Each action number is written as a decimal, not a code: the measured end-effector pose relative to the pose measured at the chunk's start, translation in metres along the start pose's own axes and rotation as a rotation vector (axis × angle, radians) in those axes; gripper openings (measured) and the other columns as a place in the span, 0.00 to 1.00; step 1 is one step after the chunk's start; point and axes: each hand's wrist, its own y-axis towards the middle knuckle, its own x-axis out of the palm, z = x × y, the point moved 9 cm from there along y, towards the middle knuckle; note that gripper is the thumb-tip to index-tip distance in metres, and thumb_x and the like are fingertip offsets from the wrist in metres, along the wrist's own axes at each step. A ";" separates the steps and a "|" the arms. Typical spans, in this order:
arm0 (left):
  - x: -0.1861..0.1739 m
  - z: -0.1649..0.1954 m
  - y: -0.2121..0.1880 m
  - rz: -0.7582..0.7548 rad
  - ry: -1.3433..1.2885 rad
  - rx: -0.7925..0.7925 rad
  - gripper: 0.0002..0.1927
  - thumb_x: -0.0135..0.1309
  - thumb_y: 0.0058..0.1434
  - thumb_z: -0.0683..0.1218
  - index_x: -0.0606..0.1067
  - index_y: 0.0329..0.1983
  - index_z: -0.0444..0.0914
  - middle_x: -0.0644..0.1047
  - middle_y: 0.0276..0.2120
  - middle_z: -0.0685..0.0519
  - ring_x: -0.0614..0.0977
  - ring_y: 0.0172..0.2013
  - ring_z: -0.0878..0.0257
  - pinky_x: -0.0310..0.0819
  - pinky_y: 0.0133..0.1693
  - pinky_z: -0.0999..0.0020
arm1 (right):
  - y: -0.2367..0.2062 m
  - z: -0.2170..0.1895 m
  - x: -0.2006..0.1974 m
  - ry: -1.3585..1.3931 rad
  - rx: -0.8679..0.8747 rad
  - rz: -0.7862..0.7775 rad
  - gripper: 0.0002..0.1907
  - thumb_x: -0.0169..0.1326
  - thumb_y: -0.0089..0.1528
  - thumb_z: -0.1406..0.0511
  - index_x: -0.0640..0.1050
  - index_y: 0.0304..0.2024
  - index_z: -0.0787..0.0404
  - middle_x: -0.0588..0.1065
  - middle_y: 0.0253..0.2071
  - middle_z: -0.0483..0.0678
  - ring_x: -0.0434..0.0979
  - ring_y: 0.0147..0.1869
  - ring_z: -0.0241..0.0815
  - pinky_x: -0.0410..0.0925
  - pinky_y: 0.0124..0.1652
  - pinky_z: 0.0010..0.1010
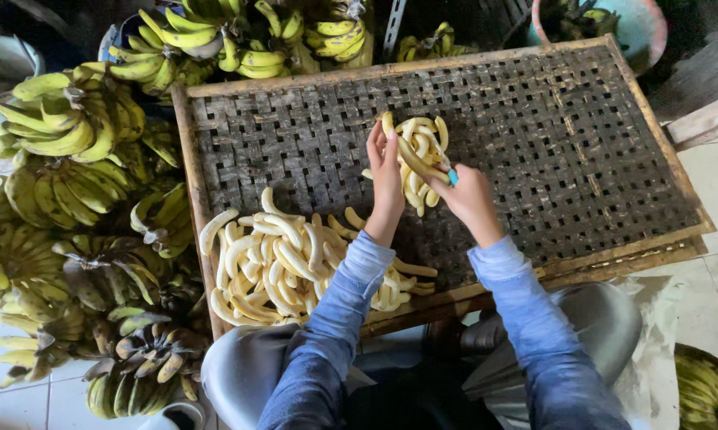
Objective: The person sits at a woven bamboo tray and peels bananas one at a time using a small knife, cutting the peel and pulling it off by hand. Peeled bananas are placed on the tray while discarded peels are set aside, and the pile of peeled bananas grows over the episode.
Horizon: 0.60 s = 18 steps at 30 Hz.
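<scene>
At the far left, unpeeled banana bunches (64, 127) lie stacked on the floor, yellow-green and close enough to the seated person for an easy reach. Just right of them begins the woven tray (582, 143), a dark lattice in a wooden frame that serves as the tabletop. In its near-left corner a heap of peeled bananas (279, 263) lies loosely piled — pale, curved, overlapping one another and reaching the frame's front edge.

Further right, above the tray's middle, the left hand (387, 171) is raised with its fingers stretched upward and lightly curled against a peeled banana (413, 159), steadying its upper end rather than clamping it. That banana slants across a smaller cluster of peeled fruit (426, 139) lying on the lattice behind it. The right hand (466, 195) is closed around a small tool with a blue handle (452, 177), held at the banana's lower end — a grip that suits scraping or trimming, judging by the angle. Both sleeves are blue denim. The right half of the tray holds no fruit.
</scene>
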 end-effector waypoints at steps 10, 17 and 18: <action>0.020 0.113 -0.032 0.055 -0.388 0.114 0.17 0.34 0.76 0.60 0.67 0.54 0.46 0.67 0.37 0.56 0.69 0.26 0.69 0.65 0.23 0.75 | -0.087 -0.118 -0.015 0.160 -0.194 -0.073 0.24 0.49 0.70 0.66 0.67 0.69 0.59 0.78 0.36 0.57 0.81 0.34 0.53 0.71 0.37 0.38; 0.027 0.137 -0.032 0.025 -0.421 0.129 0.11 0.39 0.78 0.55 0.64 0.45 0.45 0.67 0.36 0.55 0.70 0.27 0.66 0.66 0.23 0.72 | -0.106 -0.172 -0.033 0.048 -0.599 0.033 0.22 0.44 0.74 0.67 0.64 0.71 0.60 0.77 0.58 0.62 0.82 0.51 0.59 0.74 0.46 0.40; 0.026 0.137 -0.032 0.028 -0.420 0.126 0.11 0.39 0.78 0.55 0.64 0.45 0.45 0.67 0.36 0.55 0.70 0.27 0.66 0.67 0.23 0.72 | -0.103 -0.169 -0.030 0.029 -0.542 0.007 0.22 0.44 0.73 0.67 0.65 0.70 0.60 0.77 0.56 0.61 0.82 0.48 0.58 0.74 0.44 0.40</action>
